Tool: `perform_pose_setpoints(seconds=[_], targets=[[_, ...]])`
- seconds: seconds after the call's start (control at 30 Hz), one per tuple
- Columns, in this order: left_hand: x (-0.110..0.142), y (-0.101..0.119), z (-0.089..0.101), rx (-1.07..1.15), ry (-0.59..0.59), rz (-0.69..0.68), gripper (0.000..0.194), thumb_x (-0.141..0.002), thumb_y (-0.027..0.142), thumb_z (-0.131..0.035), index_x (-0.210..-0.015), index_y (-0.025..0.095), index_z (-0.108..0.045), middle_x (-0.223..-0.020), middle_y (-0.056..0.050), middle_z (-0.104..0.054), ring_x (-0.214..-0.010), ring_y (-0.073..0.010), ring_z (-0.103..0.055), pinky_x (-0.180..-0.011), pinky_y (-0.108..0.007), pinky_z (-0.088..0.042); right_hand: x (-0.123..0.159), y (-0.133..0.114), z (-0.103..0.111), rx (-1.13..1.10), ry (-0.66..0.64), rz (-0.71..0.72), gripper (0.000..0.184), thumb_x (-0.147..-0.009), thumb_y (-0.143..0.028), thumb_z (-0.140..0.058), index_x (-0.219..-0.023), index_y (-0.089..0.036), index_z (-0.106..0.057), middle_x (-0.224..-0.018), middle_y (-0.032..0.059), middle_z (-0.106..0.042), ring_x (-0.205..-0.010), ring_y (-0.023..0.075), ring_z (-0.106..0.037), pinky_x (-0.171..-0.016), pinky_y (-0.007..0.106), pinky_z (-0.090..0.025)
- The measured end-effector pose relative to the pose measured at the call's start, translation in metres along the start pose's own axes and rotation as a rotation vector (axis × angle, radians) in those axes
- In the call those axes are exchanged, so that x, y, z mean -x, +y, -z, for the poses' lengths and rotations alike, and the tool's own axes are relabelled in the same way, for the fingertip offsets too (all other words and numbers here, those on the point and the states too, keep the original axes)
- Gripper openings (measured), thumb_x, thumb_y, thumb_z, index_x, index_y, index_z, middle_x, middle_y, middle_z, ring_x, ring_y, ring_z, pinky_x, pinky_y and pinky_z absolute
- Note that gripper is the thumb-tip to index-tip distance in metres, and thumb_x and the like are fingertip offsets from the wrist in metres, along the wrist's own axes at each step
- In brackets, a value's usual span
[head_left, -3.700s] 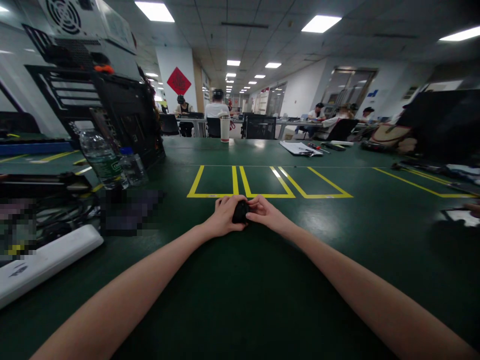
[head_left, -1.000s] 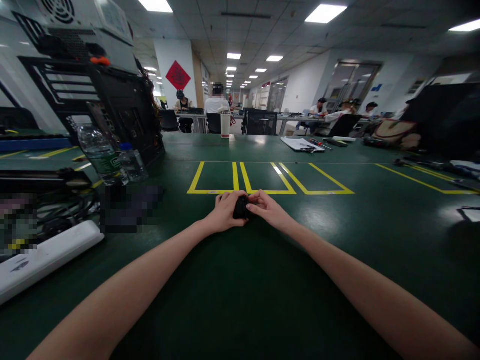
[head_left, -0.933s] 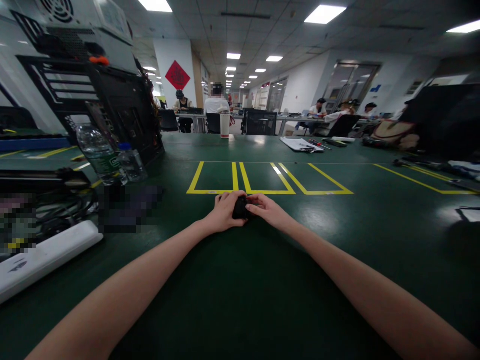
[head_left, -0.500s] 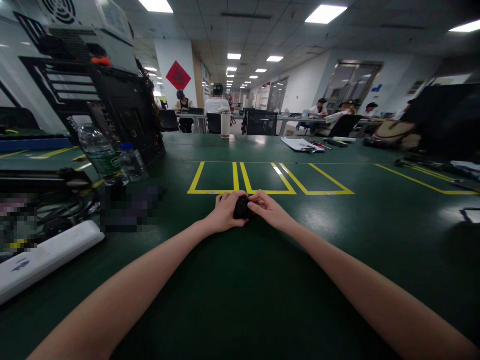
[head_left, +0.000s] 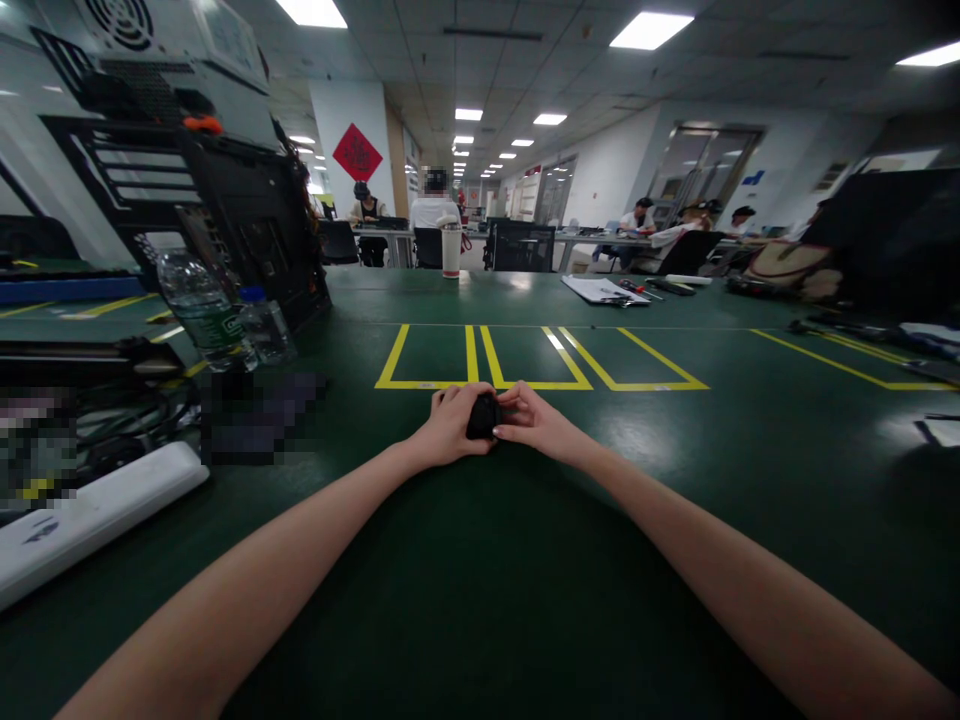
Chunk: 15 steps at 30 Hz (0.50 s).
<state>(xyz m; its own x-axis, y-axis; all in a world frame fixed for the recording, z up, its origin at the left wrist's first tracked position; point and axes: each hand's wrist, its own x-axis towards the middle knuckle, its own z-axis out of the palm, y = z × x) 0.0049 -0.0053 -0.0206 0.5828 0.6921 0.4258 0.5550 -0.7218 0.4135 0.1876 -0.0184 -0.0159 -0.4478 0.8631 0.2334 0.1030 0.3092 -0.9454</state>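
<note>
A small, black, roundish object [head_left: 482,417] is held between my two hands just in front of the yellow tape frames; its exact kind does not show. My left hand [head_left: 451,425] wraps around its left side, with fingers over the far edge and thumb along the near edge. On the opposite side, my right hand [head_left: 529,420] has its thumb and fingertips at the object's right rim, thumb low and fingers higher. Much of the object is hidden by the fingers.
Yellow tape [head_left: 536,384] marks the green table [head_left: 480,580]. To the left are a white power strip [head_left: 97,515], cables, plastic bottles [head_left: 199,310] and a black computer case [head_left: 255,220]. Farther back stand a white cup [head_left: 451,250] and a clipboard [head_left: 600,290]. People sit beyond.
My right thumb has moved down and nearer along the object's right side, and the right fingers are spread wider around its rim. The left hand stays in place.
</note>
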Motion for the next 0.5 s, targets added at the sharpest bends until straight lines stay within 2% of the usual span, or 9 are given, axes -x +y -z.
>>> perform_pose_setpoints(seconds=[0.13,0.23,0.4,0.5], targets=[[-0.0002,-0.0003,0.0002,0.003,0.001,-0.012,0.059,-0.061,0.03,-0.063,-0.113,0.026,-0.034,-0.11,-0.004,-0.045,-0.104,-0.0261,-0.039,-0.088,-0.04,-0.026,-0.0028,0.0014,-0.0015,-0.014,0.04,0.02,0.017,-0.071,-0.026,-0.059,-0.081,-0.02,-0.046,-0.085,-0.001,-0.051,-0.084,0.0137,-0.055,-0.081,0.037,-0.045],[-0.0002,0.0002,0.0005,0.0,-0.004,-0.003,0.059,-0.062,0.031,-0.063,-0.113,0.026,-0.034,-0.11,-0.004,-0.045,-0.104,-0.0262,-0.039,-0.089,-0.04,-0.026,-0.0048,0.0013,-0.0022,-0.01,0.062,0.01,0.02,-0.07,-0.025,-0.061,-0.082,-0.021,-0.046,-0.085,-0.001,-0.052,-0.084,0.0143,-0.055,-0.082,0.037,-0.045],[-0.0001,0.0004,0.0004,-0.005,-0.008,0.004,0.06,-0.061,0.031,-0.063,-0.113,0.026,-0.033,-0.111,-0.004,-0.045,-0.105,-0.0267,-0.039,-0.089,-0.041,-0.025,-0.0034,-0.0004,-0.0014,0.029,0.053,-0.098,0.023,-0.072,-0.026,-0.058,-0.09,-0.018,-0.048,-0.096,0.0037,-0.052,-0.084,0.0156,-0.055,-0.082,0.041,-0.045],[-0.0002,-0.0002,0.0002,-0.006,-0.005,-0.003,0.06,-0.062,0.031,-0.063,-0.113,0.026,-0.033,-0.111,-0.004,-0.045,-0.105,-0.0268,-0.039,-0.088,-0.041,-0.026,-0.0011,-0.0007,-0.0001,0.023,0.002,-0.052,0.028,-0.067,-0.023,-0.062,-0.09,-0.02,-0.046,-0.096,0.0015,-0.05,-0.088,0.016,-0.055,-0.084,0.04,-0.045]])
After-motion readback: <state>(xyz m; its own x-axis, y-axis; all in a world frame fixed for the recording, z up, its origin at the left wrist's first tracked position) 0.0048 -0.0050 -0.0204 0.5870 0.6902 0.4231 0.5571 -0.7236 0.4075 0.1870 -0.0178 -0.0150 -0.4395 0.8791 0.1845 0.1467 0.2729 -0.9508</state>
